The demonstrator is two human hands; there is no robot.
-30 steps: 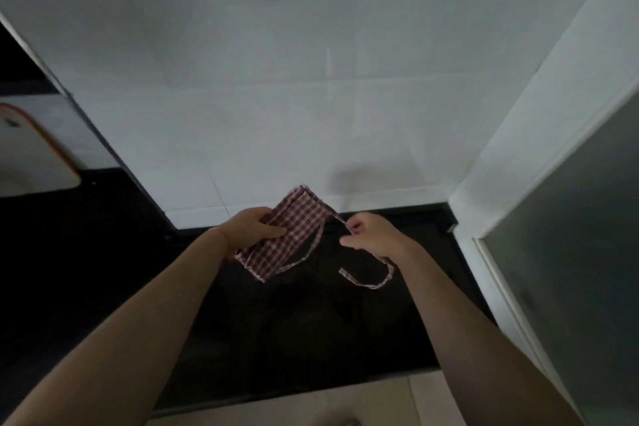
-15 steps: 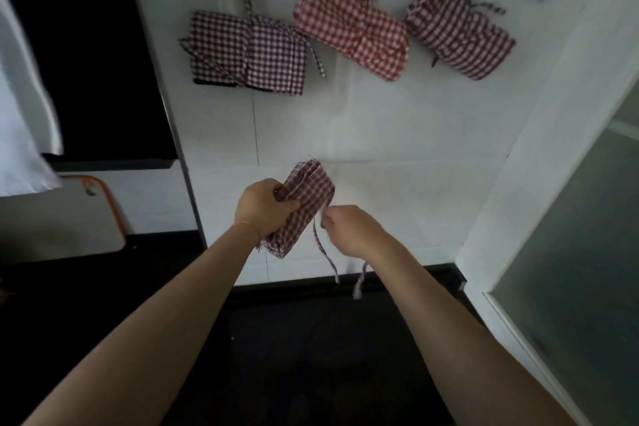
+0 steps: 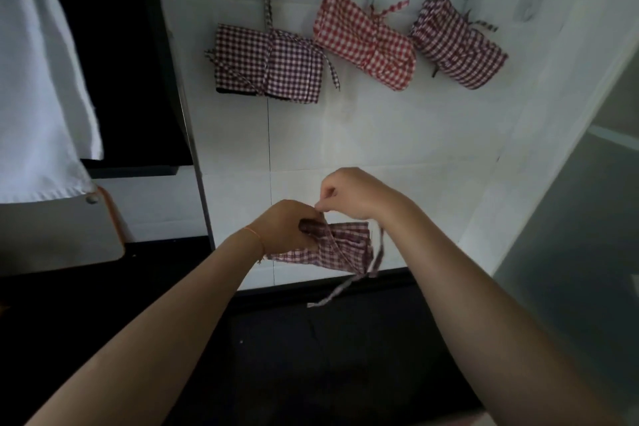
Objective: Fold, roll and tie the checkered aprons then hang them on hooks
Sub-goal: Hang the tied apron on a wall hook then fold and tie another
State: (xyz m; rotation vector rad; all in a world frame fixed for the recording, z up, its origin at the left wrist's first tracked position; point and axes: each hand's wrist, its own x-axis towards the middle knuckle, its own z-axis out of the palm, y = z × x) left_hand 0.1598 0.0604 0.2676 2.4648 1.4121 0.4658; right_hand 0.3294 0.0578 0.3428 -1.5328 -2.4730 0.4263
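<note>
A folded dark-red checkered apron [image 3: 345, 247] lies roughly level in front of the white tiled wall, gripped at its left end by my left hand [image 3: 287, 226]. My right hand [image 3: 349, 192] sits just above it and pinches the apron's strap [image 3: 340, 287], whose loose end dangles below the roll. Three tied checkered rolls hang on the wall above: a purple one [image 3: 268, 62], a red one [image 3: 364, 40] and a maroon one [image 3: 456, 41]. One bare hook [image 3: 529, 7] sits to the right of them.
A black counter [image 3: 311, 356] runs below the wall. A white cloth [image 3: 38, 79] hangs at the left beside a dark opening, above a white board with an orange rim [image 3: 69, 235]. A frosted glass panel [image 3: 587, 235] stands at the right.
The view tilted up, bringing the hung rolls and hooks fully into sight. The apron turned from upright to roughly level. My right hand rose above it, pulling the strap up.
</note>
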